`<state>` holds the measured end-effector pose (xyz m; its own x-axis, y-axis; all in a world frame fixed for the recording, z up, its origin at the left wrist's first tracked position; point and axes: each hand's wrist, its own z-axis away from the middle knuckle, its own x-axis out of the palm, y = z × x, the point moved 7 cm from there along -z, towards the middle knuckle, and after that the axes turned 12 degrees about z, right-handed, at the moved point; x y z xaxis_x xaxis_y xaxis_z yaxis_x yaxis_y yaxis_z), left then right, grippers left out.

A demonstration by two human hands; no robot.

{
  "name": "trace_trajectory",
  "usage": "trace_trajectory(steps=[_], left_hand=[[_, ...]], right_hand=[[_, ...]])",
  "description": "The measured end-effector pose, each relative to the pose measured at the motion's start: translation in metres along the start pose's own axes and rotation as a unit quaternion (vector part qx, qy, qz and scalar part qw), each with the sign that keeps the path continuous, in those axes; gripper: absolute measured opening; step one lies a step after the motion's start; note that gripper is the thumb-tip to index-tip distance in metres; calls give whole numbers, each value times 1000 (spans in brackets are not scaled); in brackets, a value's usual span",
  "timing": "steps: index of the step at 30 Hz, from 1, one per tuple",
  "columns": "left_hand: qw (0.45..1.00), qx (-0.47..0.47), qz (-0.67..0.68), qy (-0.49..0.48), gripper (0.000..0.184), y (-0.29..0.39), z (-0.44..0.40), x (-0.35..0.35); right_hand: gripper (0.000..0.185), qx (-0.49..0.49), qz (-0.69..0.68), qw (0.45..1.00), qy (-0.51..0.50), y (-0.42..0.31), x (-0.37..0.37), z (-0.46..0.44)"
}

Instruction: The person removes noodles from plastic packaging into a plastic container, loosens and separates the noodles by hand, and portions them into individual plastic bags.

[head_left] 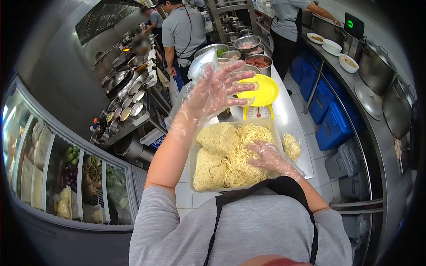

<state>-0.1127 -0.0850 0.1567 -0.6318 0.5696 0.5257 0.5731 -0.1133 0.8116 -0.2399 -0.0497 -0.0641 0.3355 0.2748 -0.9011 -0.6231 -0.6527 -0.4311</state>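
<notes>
My left hand [217,88], in a clear plastic glove, is raised with its fingers spread, holding nothing. It is in front of a yellow plate-like pan [265,91] on a yellow dial scale [259,112]. Below stands a large rectangular tub [191,170] heaped with pale yellow noodles [242,170]; the ones at left form dense blocks, those at right are loose. My right hand [271,158], gloved too, reaches into the loose noodles at the tub's right side. Its fingers curl among the strands, their tips partly hidden. A clear bag of noodles [291,147] lies right of the tub.
Metal bowls of ingredients [247,43] crowd the table's far end. A glass-topped fridge [75,177] stands at left, with a pan-filled cooking area beyond. On the right run a steel counter with pots [376,62] and blue bins [333,115] beneath. Co-workers [184,33] stand ahead.
</notes>
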Motion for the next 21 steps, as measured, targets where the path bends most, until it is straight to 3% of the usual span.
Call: trace_trajectory(steps=[4,5,7,9,11,13,15,16,17,19,21], left_hand=[[984,-82,-158,-6,90,-14,6,-10],[959,-110,-251,70,84,-18,10,-18],[902,-67,-427,-3,72,-10,11,-28],[882,-36,-464,77,62,7,24,-25],[911,62,-377,156,53,32,30,-31],[886,198,-360,216,52,63,36,-57],[831,286,-387,278,58,87,43,-109],[784,282,-438,338,70,94,48,-130],[784,282,-439,336,70,91,49,-154],[724,202,-504,425,87,83,54,-192],[753,154,-479,423,96,74,54,-203]], right_hand=[[58,-5,-21,999,27,3,1,0],[58,2,-16,999,37,3,-1,0],[58,2,-11,1000,20,3,0,-1],[59,0,-9,999,31,4,-1,-1],[60,-8,-20,999,37,2,0,1],[59,-7,3,999,48,3,1,1],[57,-3,12,999,40,3,1,2],[57,-2,13,999,44,3,0,1],[57,-2,16,999,48,3,1,2],[56,-2,18,999,52,3,2,3],[56,-6,8,998,61,3,3,5]])
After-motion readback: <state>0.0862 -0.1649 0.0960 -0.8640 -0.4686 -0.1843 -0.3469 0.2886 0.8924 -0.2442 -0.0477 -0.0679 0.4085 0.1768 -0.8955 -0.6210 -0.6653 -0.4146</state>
